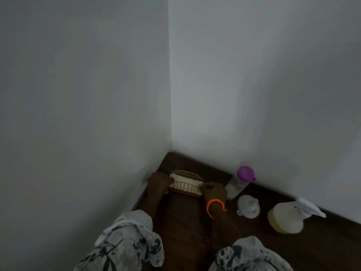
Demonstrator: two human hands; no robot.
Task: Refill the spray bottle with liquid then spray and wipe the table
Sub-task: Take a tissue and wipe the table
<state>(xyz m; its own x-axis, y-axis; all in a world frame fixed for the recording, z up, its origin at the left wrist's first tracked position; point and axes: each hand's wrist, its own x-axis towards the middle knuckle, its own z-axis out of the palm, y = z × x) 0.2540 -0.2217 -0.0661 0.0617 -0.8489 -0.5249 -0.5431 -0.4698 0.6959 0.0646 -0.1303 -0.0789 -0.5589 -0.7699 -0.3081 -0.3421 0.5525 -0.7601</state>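
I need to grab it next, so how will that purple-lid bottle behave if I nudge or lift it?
The bottle is tall and narrow, so it probably tips easily if pushed high. It looks only part full, liquid low down, so likely light with a steadier base. Its clear smooth wall may be slippery.

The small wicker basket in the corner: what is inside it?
A folded white cloth fills the small tan wicker basket; both hands, left and right, touch its ends. Anything beneath the cloth is covered, and the dim light hides detail.
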